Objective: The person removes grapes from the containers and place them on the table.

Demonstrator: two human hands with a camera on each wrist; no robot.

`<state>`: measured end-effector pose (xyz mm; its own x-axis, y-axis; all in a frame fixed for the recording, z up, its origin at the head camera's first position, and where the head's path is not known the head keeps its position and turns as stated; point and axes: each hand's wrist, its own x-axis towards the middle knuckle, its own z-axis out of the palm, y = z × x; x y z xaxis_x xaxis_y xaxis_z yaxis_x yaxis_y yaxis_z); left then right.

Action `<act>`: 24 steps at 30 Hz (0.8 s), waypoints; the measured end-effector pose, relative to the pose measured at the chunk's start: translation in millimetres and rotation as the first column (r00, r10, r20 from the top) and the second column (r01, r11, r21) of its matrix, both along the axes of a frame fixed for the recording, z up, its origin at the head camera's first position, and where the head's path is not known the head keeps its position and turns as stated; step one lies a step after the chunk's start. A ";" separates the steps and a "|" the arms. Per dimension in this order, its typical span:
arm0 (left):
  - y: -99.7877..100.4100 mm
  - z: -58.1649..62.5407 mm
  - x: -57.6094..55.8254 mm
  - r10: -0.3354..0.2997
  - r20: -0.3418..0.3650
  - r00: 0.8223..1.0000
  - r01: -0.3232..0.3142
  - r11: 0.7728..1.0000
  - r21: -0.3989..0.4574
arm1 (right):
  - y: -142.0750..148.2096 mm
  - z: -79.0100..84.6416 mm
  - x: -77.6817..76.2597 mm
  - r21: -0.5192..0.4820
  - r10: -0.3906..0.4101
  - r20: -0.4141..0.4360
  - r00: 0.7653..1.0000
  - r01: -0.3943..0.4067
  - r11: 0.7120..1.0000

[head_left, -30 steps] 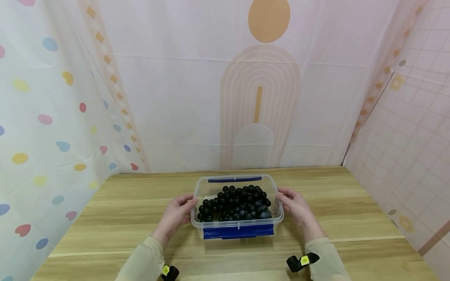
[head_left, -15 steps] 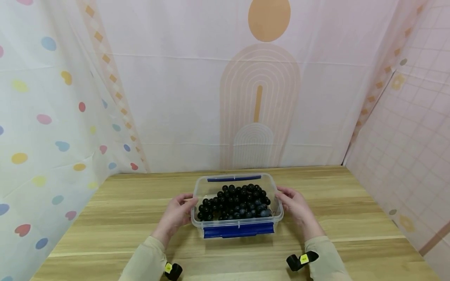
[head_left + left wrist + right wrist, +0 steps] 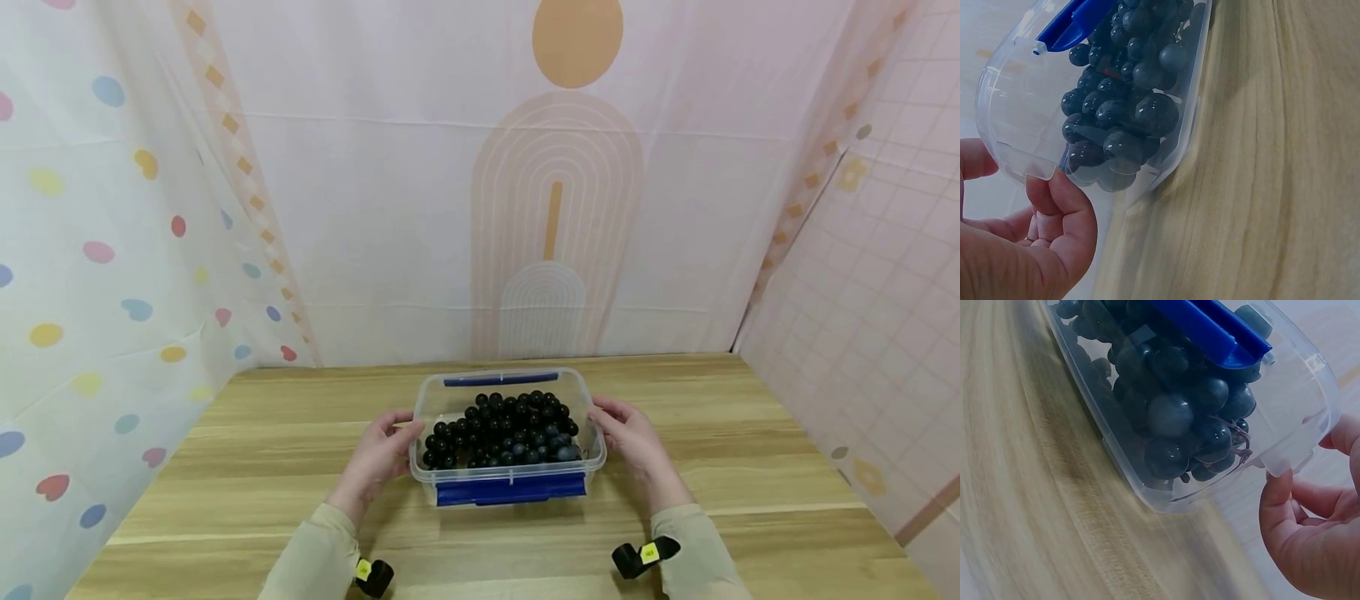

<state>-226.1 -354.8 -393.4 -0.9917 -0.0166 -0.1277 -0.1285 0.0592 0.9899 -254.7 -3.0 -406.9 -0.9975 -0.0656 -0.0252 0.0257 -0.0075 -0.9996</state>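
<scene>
A clear plastic food container [image 3: 472, 475] with blue latches sits at the middle of the wooden table, long side toward me. Dark grapes [image 3: 510, 429] fill much of it, and a bit of stem shows through its wall in the right wrist view. My left hand [image 3: 375, 454] pinches the container's left end, thumb at the clear tab under the rim. At the opposite end my right hand [image 3: 637, 446] does the same, its thumb [image 3: 1277, 487] against the tab. Whether a clear lid lies on top I cannot tell.
The wooden table [image 3: 225, 483] reaches back to a pale patterned curtain [image 3: 375, 233]. More printed cloth hangs along the left and right sides. A black strap with a yellow label [image 3: 647, 555] is worn at the right wrist, another at the left.
Both hands keep their hold on the container's ends, and the container stays in place. The left forearm has shifted slightly to the right; the head view has moved a little.
</scene>
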 end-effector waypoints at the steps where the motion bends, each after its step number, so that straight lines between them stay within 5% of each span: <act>1: -0.2 -0.2 -0.2 0.000 0.000 1.000 0.000 1.000 0.000 | 0.0 0.3 0.0 0.002 -0.002 0.001 1.000 0.002 1.000; 5: -0.5 -0.4 -0.1 0.003 0.000 1.000 -0.003 1.000 -0.003 | 0.5 2.0 0.6 0.024 0.000 -0.001 1.000 0.000 1.000; 16: 3.2 -0.7 1.0 0.022 -0.016 1.000 -0.021 1.000 0.016 | 4.5 14.6 9.1 0.284 0.011 -0.161 0.987 0.035 0.958; 24: 3.2 -1.8 0.5 0.030 -0.018 0.999 -0.029 0.999 0.015 | 3.4 25.2 19.2 0.334 0.051 -0.245 0.968 0.035 0.942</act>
<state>-225.6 -351.5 -395.1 -0.9930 -0.0440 -0.1096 -0.1115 0.0412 0.9929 -235.5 0.4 -381.7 -0.9742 -0.1045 0.2000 -0.2235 0.3257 -0.9187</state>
